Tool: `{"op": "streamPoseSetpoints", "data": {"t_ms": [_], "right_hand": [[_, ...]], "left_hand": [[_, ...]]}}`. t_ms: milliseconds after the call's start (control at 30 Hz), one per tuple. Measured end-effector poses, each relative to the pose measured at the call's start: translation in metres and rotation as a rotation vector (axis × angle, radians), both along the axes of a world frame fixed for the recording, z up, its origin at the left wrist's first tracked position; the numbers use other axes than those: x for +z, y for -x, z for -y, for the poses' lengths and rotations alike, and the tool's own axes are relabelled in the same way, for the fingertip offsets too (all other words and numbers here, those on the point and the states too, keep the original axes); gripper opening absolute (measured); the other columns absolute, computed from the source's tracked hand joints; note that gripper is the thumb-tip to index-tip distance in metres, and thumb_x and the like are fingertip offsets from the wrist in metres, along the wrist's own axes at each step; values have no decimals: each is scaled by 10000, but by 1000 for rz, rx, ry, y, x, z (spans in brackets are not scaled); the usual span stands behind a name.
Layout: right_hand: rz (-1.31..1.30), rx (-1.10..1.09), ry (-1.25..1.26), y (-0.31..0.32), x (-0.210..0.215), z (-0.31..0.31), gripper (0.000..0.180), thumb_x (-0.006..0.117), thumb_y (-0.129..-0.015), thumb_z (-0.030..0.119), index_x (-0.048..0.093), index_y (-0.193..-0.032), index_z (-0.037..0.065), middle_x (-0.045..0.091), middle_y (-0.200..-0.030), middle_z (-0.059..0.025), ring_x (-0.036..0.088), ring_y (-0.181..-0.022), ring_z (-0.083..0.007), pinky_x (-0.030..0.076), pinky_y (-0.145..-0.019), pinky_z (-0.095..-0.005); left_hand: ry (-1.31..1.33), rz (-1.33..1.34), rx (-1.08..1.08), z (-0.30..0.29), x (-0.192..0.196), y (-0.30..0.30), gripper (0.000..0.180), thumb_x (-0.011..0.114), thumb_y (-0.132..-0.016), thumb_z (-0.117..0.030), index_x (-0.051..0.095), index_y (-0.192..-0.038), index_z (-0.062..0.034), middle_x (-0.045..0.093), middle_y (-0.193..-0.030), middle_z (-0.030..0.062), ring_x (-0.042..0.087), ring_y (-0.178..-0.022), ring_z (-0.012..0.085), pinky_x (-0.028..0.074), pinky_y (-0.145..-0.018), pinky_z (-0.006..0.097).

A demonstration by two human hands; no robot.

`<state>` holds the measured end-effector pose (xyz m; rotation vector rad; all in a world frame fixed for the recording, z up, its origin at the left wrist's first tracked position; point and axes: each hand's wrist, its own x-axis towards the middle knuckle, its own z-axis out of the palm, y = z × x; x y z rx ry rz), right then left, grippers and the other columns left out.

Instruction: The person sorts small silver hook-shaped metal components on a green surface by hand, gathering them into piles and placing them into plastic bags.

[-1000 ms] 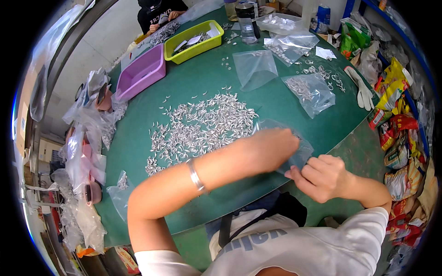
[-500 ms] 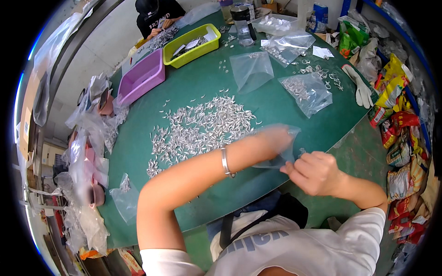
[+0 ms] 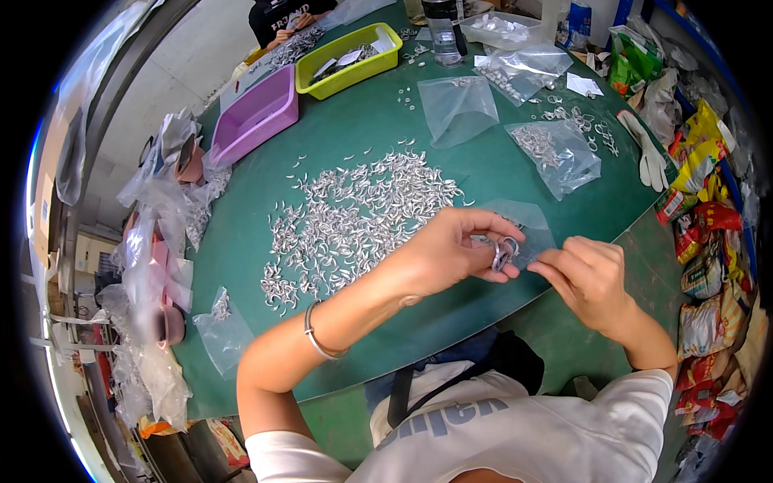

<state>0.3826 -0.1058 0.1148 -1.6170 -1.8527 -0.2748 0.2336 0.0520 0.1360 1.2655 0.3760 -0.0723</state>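
L hand (image 3: 451, 251) | out of clr bag (image 3: 531, 219) | now holds slvr rings (image 3: 498, 258)

Surface (image 3: 241, 217) is coloured plain dark green. Curved pieces (image 3: 362, 211) and ring-shaped parts (image 3: 501, 254) are seen as silver. Bin (image 3: 266, 129) is coloured purple, tub (image 3: 354, 79) yellow-green. White shirt (image 3: 539, 439) is printed with grey-blue lettering (image 3: 448, 419). Glove (image 3: 648, 157) is off-white.
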Motion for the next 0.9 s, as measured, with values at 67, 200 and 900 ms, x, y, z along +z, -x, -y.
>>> {"op": "streamPoseSetpoints", "data": {"t_ms": [67,200,900], "right_hand": [[-64,-2,28,1,1,-2,171,742,-671,104,594,-741,55,475,-591,-42,501,-484,-207,377,-416,-321],[-149,-23,78,2,2,-4,164,734,-688,98,601,-771,50,511,-590,-52,507,-479,-217,382,-417,-326],[-284,49,85,1,0,-19,231,691,-710,35,664,-940,35,536,-588,-62,511,-467,-194,387,-418,-301]], "left_hand": [[107,-7,35,2,0,2,318,426,-806,121,519,-1107,83,566,-985,131,619,-879,188,543,-787,290],[296,-1,46,2,-3,3,348,436,-817,109,486,-1159,72,565,-1009,119,607,-909,174,529,-816,280],[215,54,30,6,-5,7,354,463,-886,35,443,-1237,76,573,-1112,149,607,-1001,223,514,-835,296]]}}
